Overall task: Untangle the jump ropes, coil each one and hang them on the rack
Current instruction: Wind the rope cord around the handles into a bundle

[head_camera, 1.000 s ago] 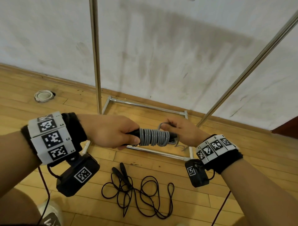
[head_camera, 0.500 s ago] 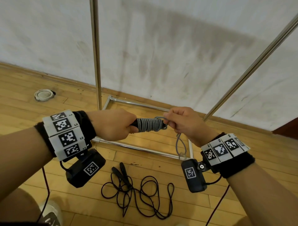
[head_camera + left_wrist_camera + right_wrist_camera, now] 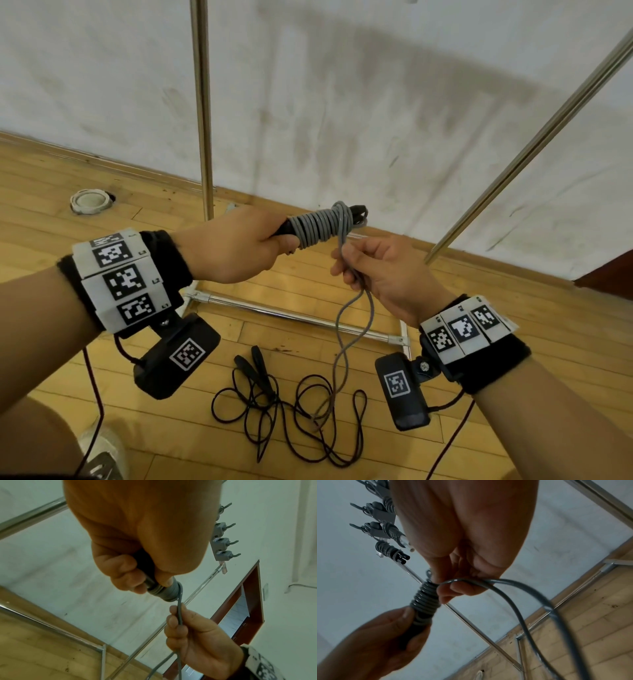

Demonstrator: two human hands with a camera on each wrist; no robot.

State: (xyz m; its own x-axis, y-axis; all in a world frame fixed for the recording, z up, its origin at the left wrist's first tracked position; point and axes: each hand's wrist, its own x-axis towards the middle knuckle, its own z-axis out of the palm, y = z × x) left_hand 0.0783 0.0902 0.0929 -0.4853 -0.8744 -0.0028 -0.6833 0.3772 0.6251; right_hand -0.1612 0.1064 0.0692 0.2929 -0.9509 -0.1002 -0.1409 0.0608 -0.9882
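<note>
My left hand [image 3: 239, 250] grips the black handles of a grey jump rope [image 3: 322, 222], whose cord is wound in tight turns round them [image 3: 164, 592] [image 3: 424, 601]. Just below and right of the coil, my right hand [image 3: 380, 274] pinches the doubled loose grey cord [image 3: 180, 616] [image 3: 505, 586], which hangs down in a twisted loop [image 3: 352, 325] toward the floor. A black jump rope [image 3: 287, 407] lies tangled on the floor below my hands, its two handles [image 3: 255, 370] side by side. The metal rack's upright [image 3: 202, 102] stands behind my left hand.
The rack's slanted pole [image 3: 534, 137] rises at the right and its base bars [image 3: 291, 317] lie on the wooden floor. Grey hooks [image 3: 223, 542] sit on the top rail, and wound ropes [image 3: 388, 550] hang there. A white round fitting [image 3: 89, 201] sits in the floor at left.
Both hands have risen. My right hand left the coil's end and dropped down the loose cord, which now hangs longer as a twisted loop. The left hand kept its grip on the handles.
</note>
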